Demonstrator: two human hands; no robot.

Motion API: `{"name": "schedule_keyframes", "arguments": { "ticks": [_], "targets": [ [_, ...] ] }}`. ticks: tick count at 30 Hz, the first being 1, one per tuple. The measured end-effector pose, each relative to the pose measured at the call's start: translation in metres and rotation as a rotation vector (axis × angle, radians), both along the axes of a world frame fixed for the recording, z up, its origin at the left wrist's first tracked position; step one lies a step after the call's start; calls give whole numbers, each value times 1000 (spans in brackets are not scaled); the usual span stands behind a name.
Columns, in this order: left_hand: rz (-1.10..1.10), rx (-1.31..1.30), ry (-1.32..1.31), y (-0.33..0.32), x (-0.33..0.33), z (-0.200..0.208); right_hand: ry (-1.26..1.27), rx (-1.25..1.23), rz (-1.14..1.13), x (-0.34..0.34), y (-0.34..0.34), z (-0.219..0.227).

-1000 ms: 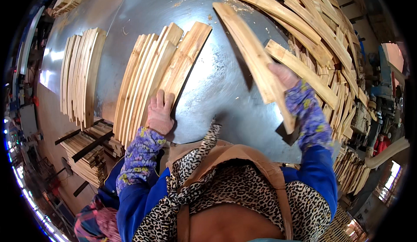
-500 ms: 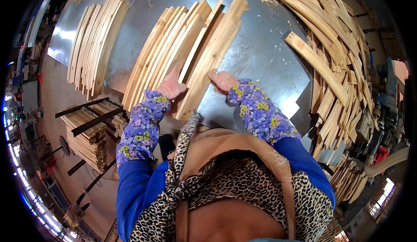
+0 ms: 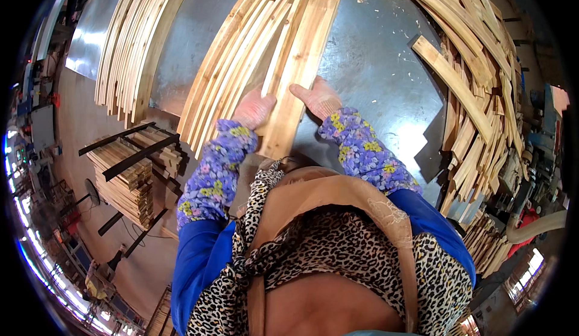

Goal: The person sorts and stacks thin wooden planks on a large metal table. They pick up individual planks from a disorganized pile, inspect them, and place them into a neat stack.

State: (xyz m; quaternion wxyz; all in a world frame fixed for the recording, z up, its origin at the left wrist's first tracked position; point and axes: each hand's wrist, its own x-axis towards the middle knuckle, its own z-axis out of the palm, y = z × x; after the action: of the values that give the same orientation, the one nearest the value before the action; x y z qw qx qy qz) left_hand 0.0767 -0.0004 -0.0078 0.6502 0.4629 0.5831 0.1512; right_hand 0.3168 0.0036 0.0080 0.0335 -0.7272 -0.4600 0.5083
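Two pale wooden boards lie side by side in front of me, one showing a broad face and the other a narrower edge. My left hand grips them from the left near their close end, its thumb against the wood and its fingers partly hidden. From the right, my right hand closes on the broad board, thumb on its top face and fingers around its edge. Just left of these stands a row of curved wooden slats on edge, close to my left hand.
The boards rest on a shiny metal table. Another row of slats stands at the far left. A loose heap of wooden strips covers the right side, one curved piece jutting inward. Stacked wood sits beyond the table at left.
The gap between the narrow piece and the broad board has closed. My right hand has come further around the broad board's edge, and the view has shifted slightly.
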Motion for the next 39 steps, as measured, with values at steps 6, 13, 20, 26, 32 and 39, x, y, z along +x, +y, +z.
{"name": "schedule_keyframes", "arguments": {
  "ticks": [6,13,20,26,32,39],
  "targets": [
    [-55,-53,205,10,15,31,873,126,-919,-17,-10,-45],
    [-198,73,333,5,21,72,75,25,-140,-18,9,16],
    [-508,660,758,-17,-14,75,-67,405,72,-95,-38,24],
    [-581,668,1151,-34,18,44,258,223,247,11,-35,-2],
    [-658,272,1323,-24,52,94,-857,420,182,332,-22,49],
    [-394,710,304,-32,200,31,-723,-52,106,469,-20,104]
  ]
}}
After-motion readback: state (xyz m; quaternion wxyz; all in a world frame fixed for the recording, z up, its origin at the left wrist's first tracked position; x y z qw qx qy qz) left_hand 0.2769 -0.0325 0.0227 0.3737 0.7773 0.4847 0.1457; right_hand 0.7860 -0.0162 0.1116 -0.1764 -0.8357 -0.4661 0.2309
